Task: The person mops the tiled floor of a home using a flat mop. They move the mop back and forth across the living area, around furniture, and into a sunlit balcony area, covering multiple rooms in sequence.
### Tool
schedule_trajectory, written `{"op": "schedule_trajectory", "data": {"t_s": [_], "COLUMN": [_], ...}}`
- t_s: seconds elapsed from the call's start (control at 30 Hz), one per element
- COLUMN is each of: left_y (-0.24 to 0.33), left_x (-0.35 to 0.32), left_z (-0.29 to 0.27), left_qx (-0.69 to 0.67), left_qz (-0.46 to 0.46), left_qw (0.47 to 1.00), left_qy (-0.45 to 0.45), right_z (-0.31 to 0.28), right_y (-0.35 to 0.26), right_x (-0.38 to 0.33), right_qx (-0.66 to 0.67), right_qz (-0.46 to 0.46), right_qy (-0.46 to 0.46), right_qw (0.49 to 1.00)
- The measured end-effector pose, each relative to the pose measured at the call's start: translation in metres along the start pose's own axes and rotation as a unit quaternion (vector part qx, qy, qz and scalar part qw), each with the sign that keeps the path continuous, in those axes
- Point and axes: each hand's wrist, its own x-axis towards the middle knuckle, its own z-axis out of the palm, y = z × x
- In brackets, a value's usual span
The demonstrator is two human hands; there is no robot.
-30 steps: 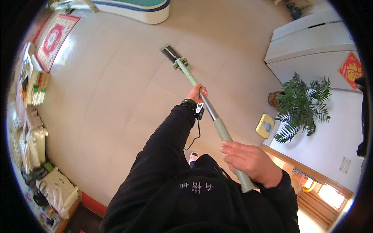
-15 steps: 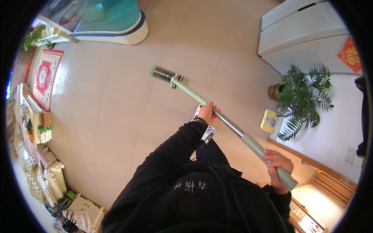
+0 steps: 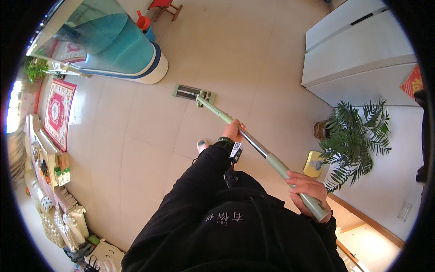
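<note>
A mop (image 3: 256,144) with a light green and metal handle slants across the view from upper left to lower right. My left hand (image 3: 234,130) is closed round the handle partway down, where the green lower tube meets the metal shaft. My right hand (image 3: 310,192) wraps the thick green grip close to the handle's top end. The flat mop head (image 3: 194,94), green with a dark middle strip, lies on the tiled floor ahead of me. A small white device with a dark pattern is strapped at my left wrist.
A large fish tank (image 3: 122,47) with a white base stands at the far left. On the right are a white fridge (image 3: 358,50), a potted palm (image 3: 355,138) and a yellow scale (image 3: 313,163). A red patterned rug (image 3: 59,113) and a sofa (image 3: 68,222) line the left side.
My view has shifted forward, bringing a red stool and red scoop into sight at the top. Both hands still hold the mop, and my right hand appears farther left. A foot now shows beside my left arm.
</note>
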Motion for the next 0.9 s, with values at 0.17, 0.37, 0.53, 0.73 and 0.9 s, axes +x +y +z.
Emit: {"op": "schedule_trajectory", "data": {"t_s": [0.17,0.37,0.53,0.73,0.9], "left_y": [0.091,0.234,0.388,0.449,0.414], "left_x": [0.08,0.202,0.297,0.318,0.298], "left_z": [0.049,0.133,0.201,0.276,0.285], "left_qx": [0.051,-0.012,0.124,0.174,0.132], "left_qz": [-0.006,-0.055,-0.04,-0.004,-0.056], "left_qw": [0.998,0.996,0.984,0.983,0.984], "left_qy": [-0.034,-0.062,-0.12,-0.063,-0.102], "right_z": [-0.002,0.002,0.021,-0.018,-0.055], "right_y": [0.03,0.074,0.119,0.123,0.09], "right_x": [0.103,0.279,0.445,0.537,0.537], "right_qx": [-0.011,-0.039,-0.04,-0.037,-0.018], "right_qz": [0.018,0.032,0.025,0.077,0.093], "right_qy": [-0.022,0.004,0.006,0.038,0.04], "right_qw": [1.0,0.999,0.999,0.996,0.995]}}
